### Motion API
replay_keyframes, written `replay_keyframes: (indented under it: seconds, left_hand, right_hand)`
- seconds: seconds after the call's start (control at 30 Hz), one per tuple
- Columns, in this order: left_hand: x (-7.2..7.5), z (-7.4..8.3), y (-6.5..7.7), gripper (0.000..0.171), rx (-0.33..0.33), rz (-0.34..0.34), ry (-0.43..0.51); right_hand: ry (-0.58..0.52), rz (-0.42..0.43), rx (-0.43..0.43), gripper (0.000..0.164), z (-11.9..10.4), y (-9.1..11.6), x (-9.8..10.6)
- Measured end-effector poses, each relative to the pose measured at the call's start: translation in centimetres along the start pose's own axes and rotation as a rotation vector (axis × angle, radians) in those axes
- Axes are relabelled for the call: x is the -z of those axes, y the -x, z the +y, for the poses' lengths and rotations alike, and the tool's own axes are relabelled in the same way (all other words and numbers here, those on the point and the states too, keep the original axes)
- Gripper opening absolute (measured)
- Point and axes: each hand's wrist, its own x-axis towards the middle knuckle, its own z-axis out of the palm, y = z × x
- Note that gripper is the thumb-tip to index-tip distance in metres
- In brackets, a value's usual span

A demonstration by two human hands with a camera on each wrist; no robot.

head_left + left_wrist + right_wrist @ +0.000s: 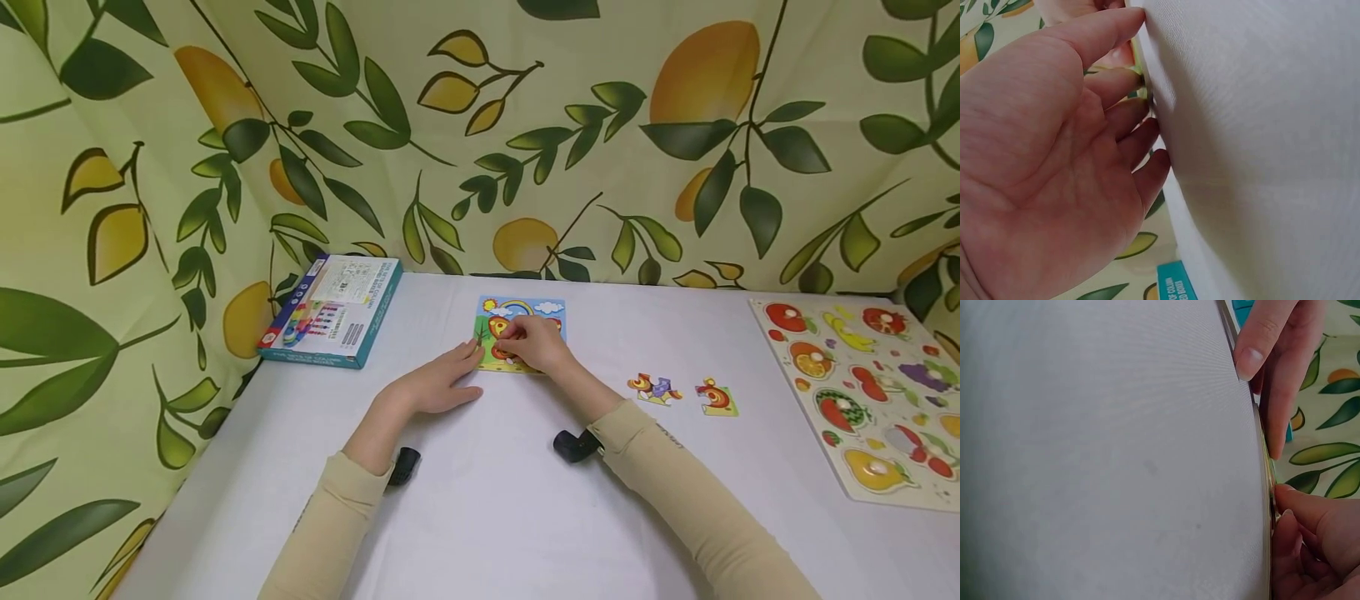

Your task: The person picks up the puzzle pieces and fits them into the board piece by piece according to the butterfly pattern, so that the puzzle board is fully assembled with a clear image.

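A small picture puzzle [482, 362] with a sun, a rainbow and bear figures lies flat on the white table. My left hand [448, 377] rests at its lower left edge, fingers extended and thumb spread; the left wrist view shows the bare palm [1054, 156]. Over the puzzle's right half is my right hand [538, 342], its fingers curled and its thumb and forefinger pinching at a puzzle piece low in the picture. In the right wrist view the right hand [1319, 544] holds thumb and forefinger close at the puzzle's edge. Much of the piece is hidden by the fingers.
Two loose puzzle pieces, one with purple [656, 389] and one with a snail-like curl [717, 398], lie right of the right forearm. A wooden fruit board [817, 400] is at far right, a boxed toy [330, 312] at back left. A patterned cloth [465, 150] hangs behind.
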Motion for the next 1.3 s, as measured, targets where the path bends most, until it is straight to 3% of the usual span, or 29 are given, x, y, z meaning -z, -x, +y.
replay_keyframes:
  seconds: [1.3]
  left_hand:
    - [-0.07,0.12,-0.06,0.064,0.016,0.046,-0.012]
  right_hand:
    - [-0.014,-0.046,-0.098,0.02,-0.85,-0.24,0.29]
